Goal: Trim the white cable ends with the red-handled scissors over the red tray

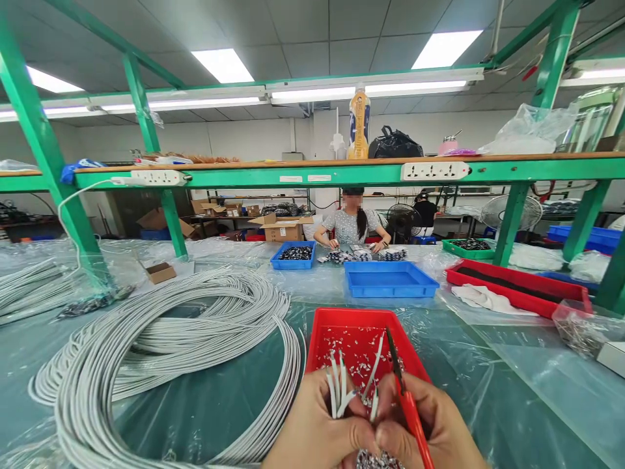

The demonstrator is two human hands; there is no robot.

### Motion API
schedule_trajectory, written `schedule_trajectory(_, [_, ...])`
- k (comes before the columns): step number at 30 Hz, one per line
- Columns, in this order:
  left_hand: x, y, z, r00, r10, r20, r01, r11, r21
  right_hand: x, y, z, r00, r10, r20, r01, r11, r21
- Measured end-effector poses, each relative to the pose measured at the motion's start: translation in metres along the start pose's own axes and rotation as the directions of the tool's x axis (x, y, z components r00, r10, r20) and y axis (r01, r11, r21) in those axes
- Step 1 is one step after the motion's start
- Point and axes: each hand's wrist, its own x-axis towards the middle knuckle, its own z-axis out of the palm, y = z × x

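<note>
My left hand [312, 426] is closed on a small bunch of white cable ends [338, 389] that stick up from the fist. Pressed against it, my right hand [434, 430] grips red-handled cutters [404, 391], their dark blades pointing up and away beside one white cable end [375, 365]. Both hands are over the near edge of a red tray [319, 332] littered with small white and silvery cuttings. A large coil of grey-white cable [161, 345] lies to the left on the plastic-covered table [512, 391].
Beyond the red tray are an empty blue tray [390, 279], a blue tray of dark parts [293, 254] and a long red tray [517, 286] on the right. A person [352, 225] sits working across the table. Green shelf posts [43, 150] stand left and right.
</note>
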Motion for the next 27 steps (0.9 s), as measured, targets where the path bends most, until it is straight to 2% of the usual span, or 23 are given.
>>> schedule_trajectory(2, [0.0,-0.004,-0.001,1.0,0.001,0.017,-0.001,1.0,-0.014,0.002,0.003,-0.001,1.0,0.0,-0.019,0.0,1.0,-0.017])
schedule_trajectory(6, [-0.004,-0.007,-0.005,0.982,0.187,-0.019,-0.187,0.982,-0.029,0.001,0.009,-0.004,0.991,-0.066,-0.119,0.047,0.986,-0.162])
schedule_trajectory(9, [-0.008,0.0,-0.004,0.933,0.354,-0.069,-0.346,0.932,0.106,-0.001,0.009,-0.002,0.985,-0.084,-0.151,0.06,0.986,-0.154])
schedule_trajectory(12, [-0.012,0.007,-0.003,0.882,0.472,-0.016,-0.451,0.852,0.265,-0.001,0.006,0.003,0.99,-0.041,-0.137,0.03,0.996,-0.079])
schedule_trajectory(17, [-0.017,0.009,-0.005,0.874,0.486,0.007,-0.467,0.835,0.292,-0.001,-0.002,0.008,0.997,0.003,-0.083,-0.013,0.993,-0.12])
schedule_trajectory(24, [-0.02,0.011,-0.008,0.883,0.469,0.01,-0.451,0.842,0.298,-0.003,-0.007,0.011,0.993,-0.015,-0.115,-0.021,0.952,-0.306])
schedule_trajectory(27, [-0.02,0.011,-0.005,0.884,0.467,-0.009,-0.442,0.841,0.313,-0.002,-0.006,0.013,0.992,-0.011,-0.129,-0.032,0.944,-0.327])
